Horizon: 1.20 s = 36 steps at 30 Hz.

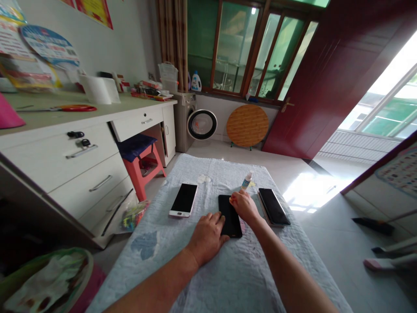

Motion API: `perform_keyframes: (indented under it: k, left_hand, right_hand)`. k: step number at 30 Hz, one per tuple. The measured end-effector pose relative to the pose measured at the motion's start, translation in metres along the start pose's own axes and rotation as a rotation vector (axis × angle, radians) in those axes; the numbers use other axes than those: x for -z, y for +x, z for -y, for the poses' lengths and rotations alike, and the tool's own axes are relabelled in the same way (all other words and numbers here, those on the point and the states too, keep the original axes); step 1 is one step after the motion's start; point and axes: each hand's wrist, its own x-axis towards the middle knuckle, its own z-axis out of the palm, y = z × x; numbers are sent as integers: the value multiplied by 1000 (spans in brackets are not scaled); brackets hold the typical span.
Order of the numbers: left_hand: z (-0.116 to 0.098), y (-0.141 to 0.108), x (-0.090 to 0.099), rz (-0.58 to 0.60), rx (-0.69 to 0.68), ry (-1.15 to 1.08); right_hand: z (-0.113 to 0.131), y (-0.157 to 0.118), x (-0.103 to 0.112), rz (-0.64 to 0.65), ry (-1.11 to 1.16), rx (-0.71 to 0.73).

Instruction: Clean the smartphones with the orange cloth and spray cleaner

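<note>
A black phone (230, 221) lies flat on the cloth-covered table (208, 174), between my hands. My left hand (206, 234) rests along its left edge, fingers stretched out over the side, holding nothing. Over its upper right part, my right hand (244, 205) is closed around something small and yellowish, mostly hidden by the fingers. Just beyond that hand stands a small spray bottle (246, 180) with a white top. To the left lies a white phone (184, 199) with a dark screen; on the right is another dark phone (274, 206).
A white desk (65, 161) with drawers runs along the left, and a red stool (143, 171) with a dark cover is tucked by it. A waste bin (86, 282) stands at the lower left. Further back are a washing machine (184, 130) and a round wooden tabletop (247, 125).
</note>
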Motion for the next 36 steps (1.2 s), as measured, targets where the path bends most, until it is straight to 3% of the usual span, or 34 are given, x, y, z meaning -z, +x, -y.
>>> perform_keyframes:
  k: [7,14,20,30,36]
  left_hand:
    - [2,1,2,15,-2,-16]
    - [4,1,5,16,-12,-24]
    - [4,1,6,14,4,-44]
    - [0,0,6,-4,-45,-49]
    - [0,-1,3,21,-39,-37]
  right_hand:
    - [9,29,-15,-32,-7,-57]
    - [26,34,-22,30,-11,138]
    - [26,42,-18,116,-58,188]
    - [32,19,-2,278,-5,446]
    - [36,47,-8,241,-116,377]
